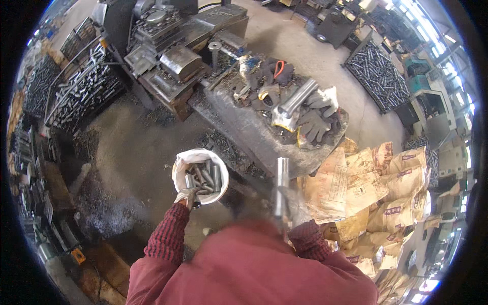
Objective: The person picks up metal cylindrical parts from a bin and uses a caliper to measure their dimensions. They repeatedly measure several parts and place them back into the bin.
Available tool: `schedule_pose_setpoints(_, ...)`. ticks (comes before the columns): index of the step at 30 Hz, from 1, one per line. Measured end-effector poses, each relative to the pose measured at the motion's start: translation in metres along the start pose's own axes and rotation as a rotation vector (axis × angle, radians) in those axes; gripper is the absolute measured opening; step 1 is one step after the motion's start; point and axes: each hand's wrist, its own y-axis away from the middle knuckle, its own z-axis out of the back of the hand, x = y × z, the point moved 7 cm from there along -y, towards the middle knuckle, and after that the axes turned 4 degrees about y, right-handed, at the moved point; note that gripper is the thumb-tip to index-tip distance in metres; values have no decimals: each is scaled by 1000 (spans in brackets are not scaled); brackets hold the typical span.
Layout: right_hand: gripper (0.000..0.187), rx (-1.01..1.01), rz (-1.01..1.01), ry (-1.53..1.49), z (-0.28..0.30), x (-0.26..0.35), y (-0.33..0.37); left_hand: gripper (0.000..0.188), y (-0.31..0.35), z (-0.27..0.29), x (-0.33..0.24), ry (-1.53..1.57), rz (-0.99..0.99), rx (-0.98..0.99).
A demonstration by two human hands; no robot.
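Workshop floor [117,152], bench [231,116] with gloves [315,126] at upper centre; bucket [177,174] of metal pieces [207,175] left of centre. Right hand [295,206] has its fingers wrapped round a tube [282,175] just right of centre; left hand [187,196] is at the bucket's lower-left rim, finger closure cannot be told. Step in hand, judged: handling the tube; next move calls for a firm grip.
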Motion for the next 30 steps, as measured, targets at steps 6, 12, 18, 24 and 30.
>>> schedule_pose_setpoints(6,94,77,32,149,-45,89,-23,49,-56,27,28,-414,-320,-283)
schedule_pose_setpoints(12,98,174,523,334,-184,236,-85,79,-10,59,70,317,-115,-469)
schedule_pose_setpoints(18,75,-9,490,1178,-277,325,-112,35,118,64,123,-941,-635,-682)
schedule_pose_setpoints(24,50,-74,479,1908,-303,332,-181,35,222,44,256,-392,217,-580)
schedule_pose_setpoints(30,44,-163,497,2216,-292,332,-219,38,264,5,270,-315,402,-557)
